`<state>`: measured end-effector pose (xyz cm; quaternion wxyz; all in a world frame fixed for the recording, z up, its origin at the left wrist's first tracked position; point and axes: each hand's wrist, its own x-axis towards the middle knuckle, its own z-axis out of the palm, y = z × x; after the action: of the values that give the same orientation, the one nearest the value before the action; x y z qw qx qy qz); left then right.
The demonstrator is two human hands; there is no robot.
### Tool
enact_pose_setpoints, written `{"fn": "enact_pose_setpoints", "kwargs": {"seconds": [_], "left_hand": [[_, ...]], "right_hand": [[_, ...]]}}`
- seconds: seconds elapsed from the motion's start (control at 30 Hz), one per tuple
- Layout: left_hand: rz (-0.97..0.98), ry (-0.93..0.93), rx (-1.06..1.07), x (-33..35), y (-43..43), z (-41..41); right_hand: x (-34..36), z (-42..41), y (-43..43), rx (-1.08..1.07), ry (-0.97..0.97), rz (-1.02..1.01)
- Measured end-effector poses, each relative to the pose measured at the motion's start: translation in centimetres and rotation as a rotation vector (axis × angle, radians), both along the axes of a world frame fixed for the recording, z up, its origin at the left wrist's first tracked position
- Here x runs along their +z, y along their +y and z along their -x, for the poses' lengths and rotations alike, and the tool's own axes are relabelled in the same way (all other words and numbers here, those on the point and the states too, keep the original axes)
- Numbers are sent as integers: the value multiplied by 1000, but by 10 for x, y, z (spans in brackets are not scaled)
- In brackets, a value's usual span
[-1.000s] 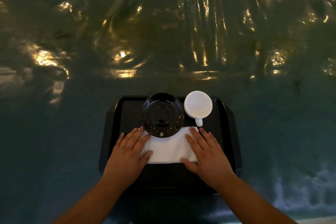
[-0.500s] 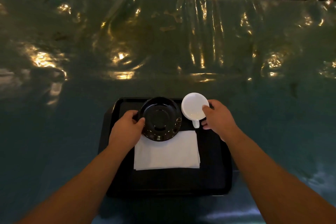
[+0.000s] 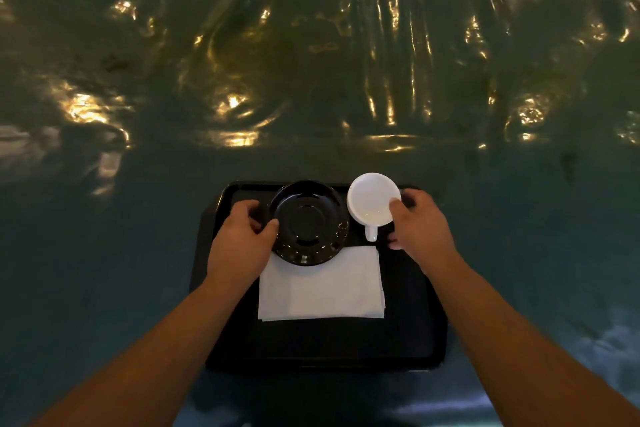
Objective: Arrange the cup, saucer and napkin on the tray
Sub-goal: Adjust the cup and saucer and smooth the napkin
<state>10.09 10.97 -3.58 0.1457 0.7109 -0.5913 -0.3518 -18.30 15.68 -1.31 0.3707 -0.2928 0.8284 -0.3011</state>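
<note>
A black tray (image 3: 412,340) lies near me on the table. On its far half sits a glossy black saucer (image 3: 309,222), its near rim overlapping a folded white napkin (image 3: 322,288). Right of the saucer stands an empty white cup (image 3: 371,199), handle pointing toward me. My left hand (image 3: 242,239) grips the saucer's left rim, thumb on top. My right hand (image 3: 420,224) holds the cup's right side, thumb on the rim.
The table (image 3: 311,80) is covered with wrinkled, shiny teal plastic sheeting that catches warm light. A dark edge runs along the far side of the table. Both my forearms reach in from the bottom corners.
A second ago both hands lay flat on the napkin. They moved forward, the left onto the saucer's rim and the right onto the cup, and have closed on them.
</note>
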Motion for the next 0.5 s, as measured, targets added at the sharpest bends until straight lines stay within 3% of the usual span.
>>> {"fn": "enact_pose_setpoints", "kwargs": {"seconds": [0.07,0.2,0.3,0.5], "left_hand": [[149,4,22,5,27,-8],[384,-146,-323,-6,82,-33],[380,-242,-496,-26,99,-45],[343,-370,-614,-43,105,-49]], "right_hand": [[4,3,32,90,369,199],[-6,-14,93,561,580,435],[-30,-27,115,879,640,312],[-55,-29,116,986,670,105]]}}
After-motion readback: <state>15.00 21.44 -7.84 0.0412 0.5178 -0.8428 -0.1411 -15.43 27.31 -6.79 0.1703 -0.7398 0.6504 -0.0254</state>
